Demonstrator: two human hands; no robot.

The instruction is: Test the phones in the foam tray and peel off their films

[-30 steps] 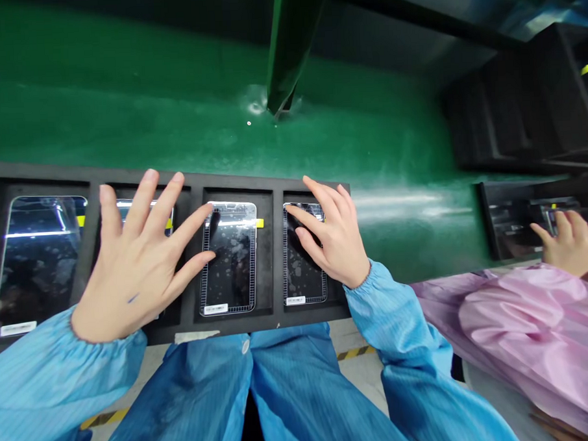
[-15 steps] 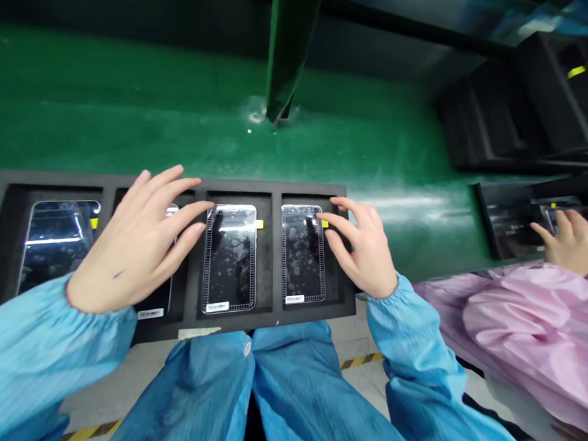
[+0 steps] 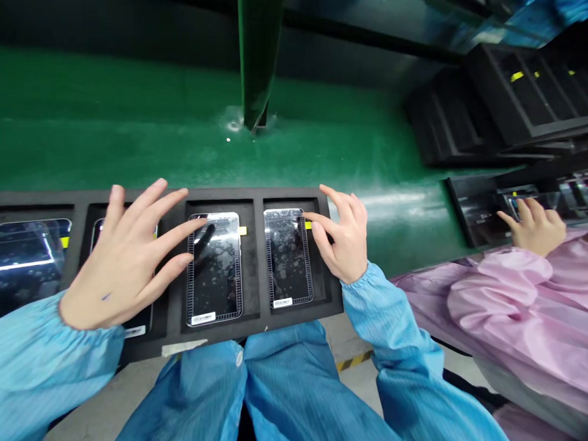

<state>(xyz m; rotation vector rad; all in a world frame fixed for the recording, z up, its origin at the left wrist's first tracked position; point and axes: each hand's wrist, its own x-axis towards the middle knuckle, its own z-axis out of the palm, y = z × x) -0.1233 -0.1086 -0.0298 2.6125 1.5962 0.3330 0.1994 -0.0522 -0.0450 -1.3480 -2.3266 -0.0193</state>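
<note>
A black foam tray (image 3: 259, 261) lies before me with a phone screen in each of its compartments. My left hand (image 3: 124, 254) has its fingers spread over the second compartment and partly hides the screen there. Its index fingertip is at the top left of the third phone screen (image 3: 214, 269). My right hand (image 3: 343, 234), fingers apart, is at the upper right of the fourth phone screen (image 3: 288, 260), near its yellow tab (image 3: 308, 226). Whether either fingertip presses on the glass I cannot tell. Another phone screen (image 3: 25, 258) rests at the far left.
A green post (image 3: 260, 59) rises from the green bench (image 3: 174, 148) behind the tray. Black trays (image 3: 518, 107) are stacked at the back right. On the right, a co-worker's hand (image 3: 538, 226) in a pink sleeve is over another black tray (image 3: 462, 213).
The view has shifted, so the tray and post appear farther left. My left hand's fingers are spread a little wider, with the index finger farther over the third screen. The right hand stays by the fourth screen.
</note>
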